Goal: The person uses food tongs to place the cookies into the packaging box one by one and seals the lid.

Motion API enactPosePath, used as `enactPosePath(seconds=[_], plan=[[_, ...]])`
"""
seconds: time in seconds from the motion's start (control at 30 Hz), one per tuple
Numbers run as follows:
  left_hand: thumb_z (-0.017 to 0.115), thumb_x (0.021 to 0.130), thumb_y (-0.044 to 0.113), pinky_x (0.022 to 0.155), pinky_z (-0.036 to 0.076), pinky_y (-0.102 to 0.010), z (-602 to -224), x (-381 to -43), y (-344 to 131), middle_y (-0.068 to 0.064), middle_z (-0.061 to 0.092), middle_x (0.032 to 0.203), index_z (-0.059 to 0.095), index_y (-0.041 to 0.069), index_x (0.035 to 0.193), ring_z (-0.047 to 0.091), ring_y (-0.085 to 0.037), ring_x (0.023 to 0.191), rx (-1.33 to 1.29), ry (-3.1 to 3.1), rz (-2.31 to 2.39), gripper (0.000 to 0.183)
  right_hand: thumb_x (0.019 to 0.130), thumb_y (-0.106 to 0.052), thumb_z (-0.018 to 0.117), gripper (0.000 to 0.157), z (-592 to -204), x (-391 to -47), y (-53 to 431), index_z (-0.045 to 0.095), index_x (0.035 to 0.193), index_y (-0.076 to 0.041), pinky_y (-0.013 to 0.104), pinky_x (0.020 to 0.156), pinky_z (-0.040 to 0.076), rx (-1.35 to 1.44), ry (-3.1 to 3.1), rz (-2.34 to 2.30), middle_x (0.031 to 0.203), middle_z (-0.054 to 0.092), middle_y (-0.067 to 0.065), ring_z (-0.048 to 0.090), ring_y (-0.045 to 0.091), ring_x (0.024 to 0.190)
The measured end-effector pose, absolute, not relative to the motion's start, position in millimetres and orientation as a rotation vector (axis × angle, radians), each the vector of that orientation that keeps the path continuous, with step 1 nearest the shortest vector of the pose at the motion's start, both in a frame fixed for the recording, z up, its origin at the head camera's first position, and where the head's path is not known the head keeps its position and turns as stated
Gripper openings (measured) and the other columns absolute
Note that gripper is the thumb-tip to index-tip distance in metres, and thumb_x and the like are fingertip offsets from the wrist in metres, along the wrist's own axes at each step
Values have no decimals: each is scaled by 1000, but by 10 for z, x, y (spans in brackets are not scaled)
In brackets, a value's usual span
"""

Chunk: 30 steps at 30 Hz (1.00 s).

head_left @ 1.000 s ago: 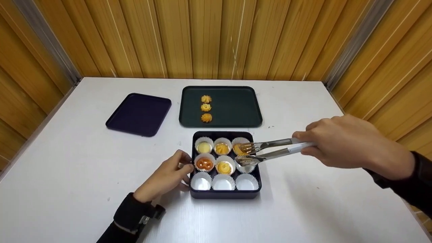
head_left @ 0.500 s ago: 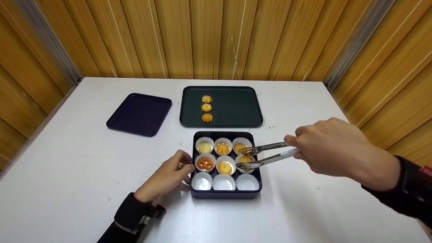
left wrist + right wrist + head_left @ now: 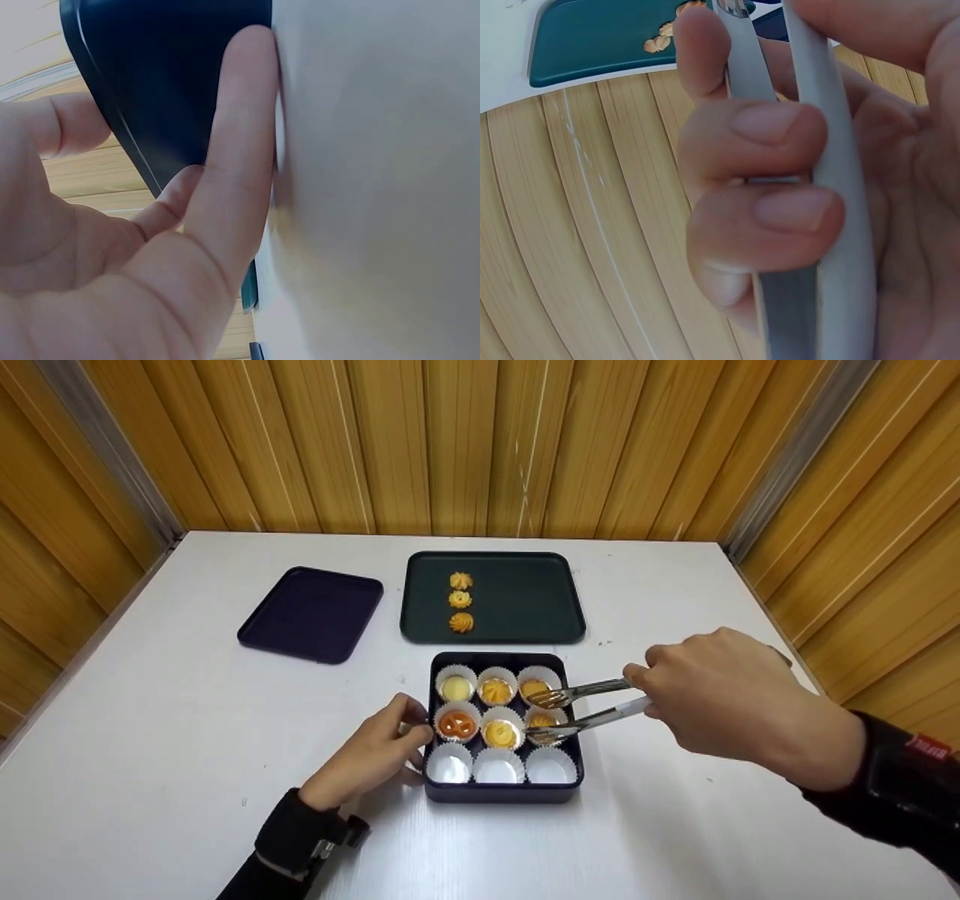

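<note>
My right hand (image 3: 720, 694) grips a pair of metal tongs (image 3: 604, 688) from the right, fingers wrapped round their handles in the right wrist view. Their spread tips straddle a swirled cookie (image 3: 541, 720) in the middle row's right paper cup, partly covering it. The cups sit in a dark square box (image 3: 502, 793). At the box's left wall rests my left hand (image 3: 375, 744), its fingers and thumb touching the side and rim without closing round it. Other cups hold a pale yellow piece (image 3: 456, 688), a red-brown pretzel-shaped piece (image 3: 457, 725) and several golden cookies (image 3: 496, 691); the front-row cups are bare inside.
Behind the box lies a dark green tray (image 3: 525, 596) with three swirled cookies (image 3: 461, 622) in a column near its left side. A dark purple square lid or tray (image 3: 311, 615) lies at the back left. Wood-patterned panels (image 3: 457, 450) border the white table.
The tongs have spread, and a cookie now shows in the middle row's right cup. My right hand has shifted left and slightly lower. My left hand stays at the box.
</note>
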<state>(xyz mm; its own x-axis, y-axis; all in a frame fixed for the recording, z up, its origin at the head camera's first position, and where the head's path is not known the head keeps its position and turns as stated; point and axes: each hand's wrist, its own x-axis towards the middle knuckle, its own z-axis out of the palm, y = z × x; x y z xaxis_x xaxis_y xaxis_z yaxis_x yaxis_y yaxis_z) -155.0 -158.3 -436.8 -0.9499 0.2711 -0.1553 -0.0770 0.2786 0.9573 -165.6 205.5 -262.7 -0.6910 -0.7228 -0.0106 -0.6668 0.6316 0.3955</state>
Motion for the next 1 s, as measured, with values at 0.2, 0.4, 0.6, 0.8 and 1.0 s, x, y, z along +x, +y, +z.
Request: enactPosePath(seconds=[0.2, 0.4, 0.6, 0.8, 1.0], plan=[[56, 105, 19, 67, 69, -43, -4365, -1538, -1586, -19, 62, 122, 49, 0, 128, 69, -24, 79, 163, 2273, 1716, 30, 83, -23, 89, 23, -2616, -1643, 2071, 68, 88, -15, 39, 41, 46, 1164, -2695, -543, 69, 54, -3, 48, 20, 51], [57, 105, 19, 67, 69, -43, -4360, -1536, -1594, -19, 61, 124, 49, 1, 128, 69, -24, 80, 159, 2274, 1711, 31, 85, -23, 87, 21, -2523, -1702, 2143, 67, 89, -19, 34, 41, 39, 1143, -2756, -461, 68, 52, -6, 43, 16, 52], [56, 105, 19, 67, 69, -43, -4358, -1535, -1607, -20, 61, 123, 49, 1, 128, 69, -25, 80, 156, 2277, 1709, 30, 92, -23, 79, 13, -2449, -1928, 2131, 67, 96, -23, 28, 42, 34, 1111, -2796, -259, 71, 54, -8, 43, 12, 54], [57, 105, 19, 67, 69, -43, -4358, -1533, -1589, -20, 60, 123, 49, 1, 128, 68, -25, 81, 142, 2256, 1726, 31, 99, -25, 73, 10, -2623, -2263, 2023, 69, 107, -20, 30, 46, 40, 973, -2855, -82, 81, 63, -2, 51, 16, 62], [57, 104, 19, 67, 69, -43, -4359, -1540, -1578, -20, 62, 123, 49, 1, 128, 68, -25, 81, 156, 2262, 1717, 31, 102, -28, 67, 10, -2980, -2607, 1934, 70, 106, -20, 35, 51, 42, 847, -2935, 79, 84, 64, 3, 55, 22, 71]])
